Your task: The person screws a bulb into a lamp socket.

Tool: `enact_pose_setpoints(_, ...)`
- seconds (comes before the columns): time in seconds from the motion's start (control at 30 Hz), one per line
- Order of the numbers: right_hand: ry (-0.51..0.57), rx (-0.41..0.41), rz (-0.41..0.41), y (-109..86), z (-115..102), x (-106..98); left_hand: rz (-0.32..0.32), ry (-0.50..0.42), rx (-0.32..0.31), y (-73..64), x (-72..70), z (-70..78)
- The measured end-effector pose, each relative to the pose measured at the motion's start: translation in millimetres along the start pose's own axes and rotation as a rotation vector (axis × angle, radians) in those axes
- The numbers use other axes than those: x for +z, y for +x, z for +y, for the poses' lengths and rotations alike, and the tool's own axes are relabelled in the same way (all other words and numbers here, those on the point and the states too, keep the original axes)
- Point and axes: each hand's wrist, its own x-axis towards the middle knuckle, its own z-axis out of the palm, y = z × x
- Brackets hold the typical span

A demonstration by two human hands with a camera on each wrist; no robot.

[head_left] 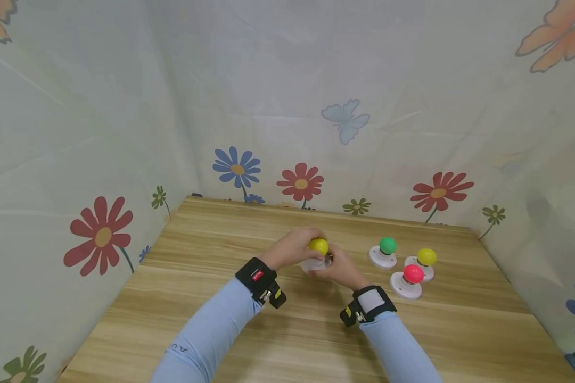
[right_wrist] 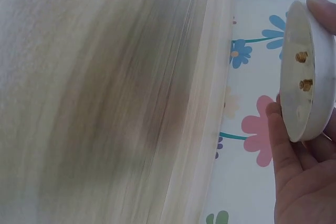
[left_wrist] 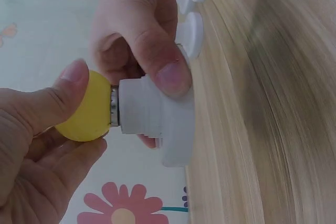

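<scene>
My left hand (head_left: 294, 248) grips a yellow light bulb (left_wrist: 86, 109) between thumb and fingers. The bulb's silver screw base (left_wrist: 114, 106) meets the mouth of a white lamp holder (left_wrist: 176, 124), with part of the metal thread showing. My right hand (head_left: 341, 267) holds that lamp holder by its round base, thumb on the rim. In the right wrist view the underside of the holder (right_wrist: 298, 103) faces the camera and shows two brass screws (right_wrist: 301, 57). Both hands are together over the middle of the table.
To the right on the wooden table (head_left: 211, 319) stand three white lamp holders carrying bulbs: a green bulb (head_left: 388, 245), a yellow bulb (head_left: 427, 256) and a pink-red bulb (head_left: 413, 274). A flower-printed curtain (head_left: 278, 133) surrounds the table's back and sides.
</scene>
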Motion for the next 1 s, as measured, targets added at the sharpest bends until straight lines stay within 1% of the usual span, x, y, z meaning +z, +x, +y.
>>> enact_pose_setpoints(0.17,-0.024,-0.012,-0.023,-0.9,0.4,-0.4,-0.059,-0.004,0.047,-0.8,-2.4,-0.2)
enact_pose_setpoints(0.27,-0.036,-0.011,-0.029,-1.0,-0.1,-0.1,-0.083,-0.016,0.064,-1.5,-3.4,-0.5)
enact_pose_setpoints(0.37,-0.035,-0.004,-0.033,-0.9,-2.2,-0.4,-0.092,-0.033,0.068,-2.1,-3.3,-1.1)
enact_pose_setpoints(0.5,-0.036,0.003,-0.024,-0.7,-3.2,-0.8,-0.084,-0.044,0.07,-1.8,-2.4,-2.0)
enact_pose_setpoints(0.6,-0.035,-0.005,-0.013,-0.9,-1.7,-0.6,-0.088,-0.07,0.058,-1.4,-3.1,-3.2)
enact_pose_setpoints(0.67,-0.027,-0.001,-0.004,-1.7,-0.8,-0.5,-0.073,-0.084,0.025,-1.5,-6.1,-4.9)
enact_pose_setpoints(0.7,-0.021,-0.003,-0.001,-2.3,-0.1,-0.4,-0.052,-0.09,0.003,-1.7,-8.9,-6.0)
enact_pose_setpoints(0.77,-0.005,0.007,0.002,-3.1,0.8,0.2,0.01,-0.083,-0.059,-2.6,-16.4,-8.9)
enact_pose_setpoints(0.83,0.005,0.01,0.007,-3.5,2.5,0.7,0.097,-0.024,-0.118,-3.5,-24.7,-13.5)
enact_pose_setpoints(0.9,0.012,0.013,0.012,-3.8,3.6,1.0,0.164,0.055,-0.17,-5.5,-32.2,-19.2)
enact_pose_setpoints(0.93,0.014,0.022,0.014,-3.9,3.9,1.1,0.185,0.113,-0.193,-6.8,-34.1,-23.7)
enact_pose_setpoints(1.0,0.011,0.035,0.018,-4.6,4.1,0.8,0.188,0.224,-0.248,-10.9,-34.9,-33.3)
